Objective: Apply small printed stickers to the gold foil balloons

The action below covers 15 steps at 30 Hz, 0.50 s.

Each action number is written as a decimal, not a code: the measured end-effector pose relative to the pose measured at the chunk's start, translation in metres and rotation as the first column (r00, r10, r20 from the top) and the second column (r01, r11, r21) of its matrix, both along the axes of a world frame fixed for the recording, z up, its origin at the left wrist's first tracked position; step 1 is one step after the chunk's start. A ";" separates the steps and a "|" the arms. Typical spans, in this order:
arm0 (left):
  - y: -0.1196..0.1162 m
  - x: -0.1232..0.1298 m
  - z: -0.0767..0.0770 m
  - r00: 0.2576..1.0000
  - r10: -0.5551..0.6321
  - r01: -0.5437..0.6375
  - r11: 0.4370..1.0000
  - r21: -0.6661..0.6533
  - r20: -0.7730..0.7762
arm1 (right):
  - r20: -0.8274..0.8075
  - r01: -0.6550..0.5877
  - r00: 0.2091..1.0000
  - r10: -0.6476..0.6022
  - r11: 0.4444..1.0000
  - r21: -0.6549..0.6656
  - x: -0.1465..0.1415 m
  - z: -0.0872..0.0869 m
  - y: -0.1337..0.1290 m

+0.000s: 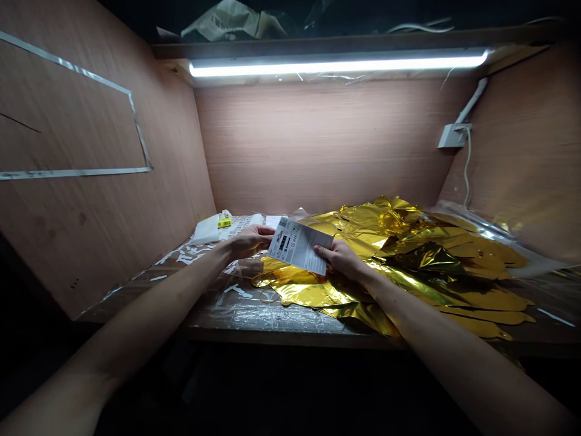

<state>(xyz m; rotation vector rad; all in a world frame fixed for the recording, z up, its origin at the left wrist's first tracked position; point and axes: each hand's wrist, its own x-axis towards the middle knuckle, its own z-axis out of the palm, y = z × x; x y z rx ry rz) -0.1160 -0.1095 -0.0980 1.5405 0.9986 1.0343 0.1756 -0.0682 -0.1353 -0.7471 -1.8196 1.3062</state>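
Note:
A white printed packaging card (299, 247) with a barcode and small symbols is held up over the table, tilted. My right hand (340, 257) grips its right end, thumb on top of the card. At its left end, my left hand (252, 240) has its fingers closed against the edge, partly hidden behind the card. Gold foil balloons (372, 233), flat and uninflated, lie in a heap beneath the card and to the right of it. A clear plastic edge shows just behind the card; what it belongs to cannot be made out.
White paper strips (193, 251) and a yellow label (224, 223) lie at the left on the plastic-covered table (281, 318). Wooden panels enclose the sides and back. A lit tube lamp (338, 63) hangs under the shelf. A socket box (454, 135) with cable is at right.

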 end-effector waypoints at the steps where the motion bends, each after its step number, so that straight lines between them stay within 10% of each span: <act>1: 0.001 0.000 0.000 1.000 0.002 -0.002 1.000 0.005 -0.018 | -0.010 0.000 1.000 0.000 1.000 -0.005 0.000 0.000 0.001; 8: 0.007 -0.029 0.011 0.964 0.129 -0.125 0.992 0.033 -0.232 | -0.259 0.173 0.950 -0.173 0.985 -0.025 -0.001 0.009 0.023; 15: -0.006 -0.066 0.041 0.779 0.108 -0.206 0.974 -0.089 -0.618 | -0.332 0.364 0.860 -0.387 0.922 -0.132 0.004 0.006 0.037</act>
